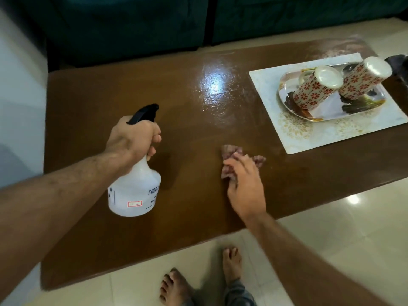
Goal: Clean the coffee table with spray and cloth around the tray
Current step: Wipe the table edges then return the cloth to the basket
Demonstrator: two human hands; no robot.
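My left hand [134, 138] grips the neck of a white spray bottle [135, 191] with a black trigger head, held just above the brown coffee table [92, 102]. A crumpled pinkish cloth [231, 152] lies near the table's middle, pressed flat under my right hand [245, 186]. At the right end, a shiny tray [284, 93] sits on a white patterned mat [300, 138]. Two upturned cups with red flower print [313, 89] [362, 80] stand on the tray. A wet, glossy patch [216, 85] shines left of the mat.
A dark green sofa [123, 25] stands just behind the table. Pale floor tiles [331, 235] surround it, and my bare feet [229, 261] are at the near edge. A dark object [399, 67] shows at the far right edge.
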